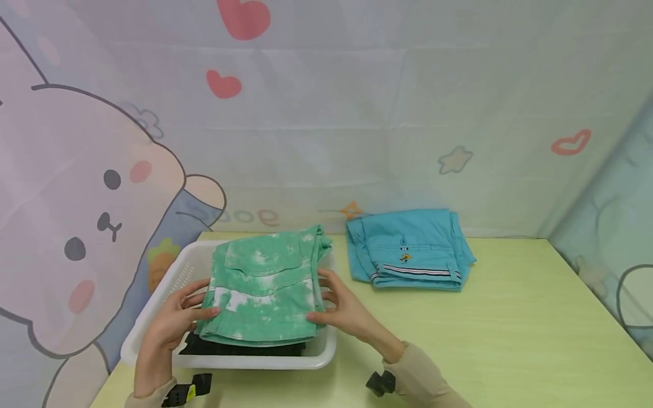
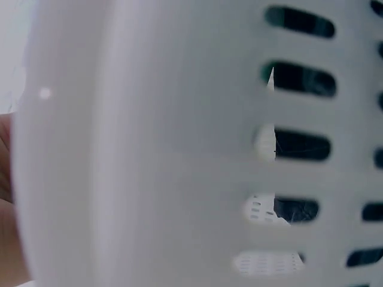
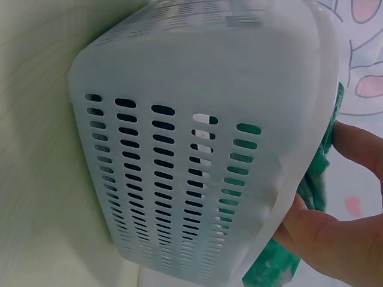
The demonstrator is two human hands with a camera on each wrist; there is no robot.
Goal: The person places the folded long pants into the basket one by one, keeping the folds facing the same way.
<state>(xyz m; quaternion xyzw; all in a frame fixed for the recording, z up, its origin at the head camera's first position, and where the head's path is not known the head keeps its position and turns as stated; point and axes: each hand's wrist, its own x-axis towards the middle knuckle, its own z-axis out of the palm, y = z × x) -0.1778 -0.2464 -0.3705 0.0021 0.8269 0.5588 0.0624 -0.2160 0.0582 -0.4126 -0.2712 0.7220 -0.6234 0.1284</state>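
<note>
Folded green tie-dye pants with white patches lie over the mouth of a white plastic basket. My left hand grips their left edge, thumb on top. On the opposite edge my right hand pinches them, its thumb on the upper face and fingers at the side. Black folded cloth shows beneath the pants inside the basket. In the right wrist view, my right hand is at the rim beside the green cloth. The basket wall hides most of my left hand in the left wrist view.
Folded turquoise pants with a striped waistband lie at the back of the pale yellow table, right of the basket. A cartoon-printed backdrop hangs behind the table.
</note>
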